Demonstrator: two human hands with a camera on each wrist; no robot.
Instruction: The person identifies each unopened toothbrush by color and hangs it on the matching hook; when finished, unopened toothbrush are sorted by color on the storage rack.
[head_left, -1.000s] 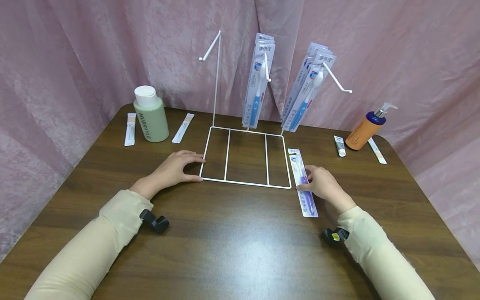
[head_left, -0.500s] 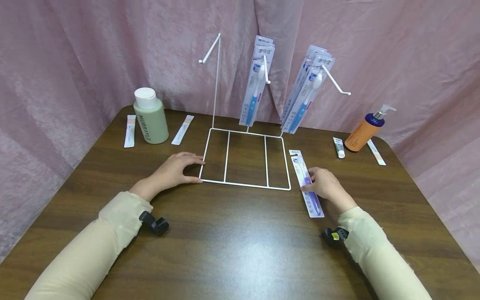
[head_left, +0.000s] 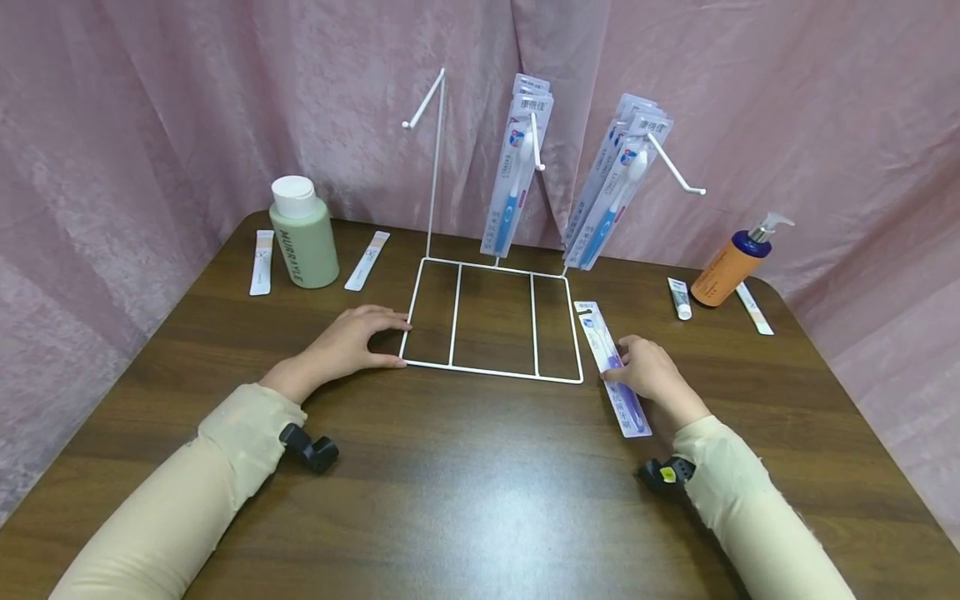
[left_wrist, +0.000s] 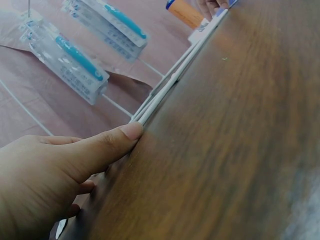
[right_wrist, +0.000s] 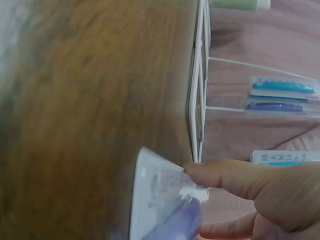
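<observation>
In the head view my left hand (head_left: 341, 342) rests at the left front corner of a white wire display rack (head_left: 491, 372). Its thumb touches the front corner and its fingers touch the left side bar, spread apart. To the rack's right, my right hand (head_left: 651, 372) holds a packaged purple toothbrush (head_left: 597, 332) between thumb and fingers, by its long edges. The pack points away from me, its hang hole at the far end. In the right wrist view the purple handle (right_wrist: 177, 222) shows through clear plastic. Packaged blue toothbrushes hang on the middle hook (head_left: 536, 142) and right hook (head_left: 675, 165). The left hook (head_left: 423, 100) is bare.
A green bottle (head_left: 306, 242) with a white cap stands at the back left, between two slim sachets (head_left: 261, 262). At the back right are an orange pump bottle (head_left: 727, 271), a small tube (head_left: 679, 298) and another sachet (head_left: 754, 308). A pink curtain (head_left: 187, 108) hangs behind.
The purple toothbrush pack has turned a little, its near end swinging right along with my right hand's fingertips. My left hand has stayed at the rack's corner.
</observation>
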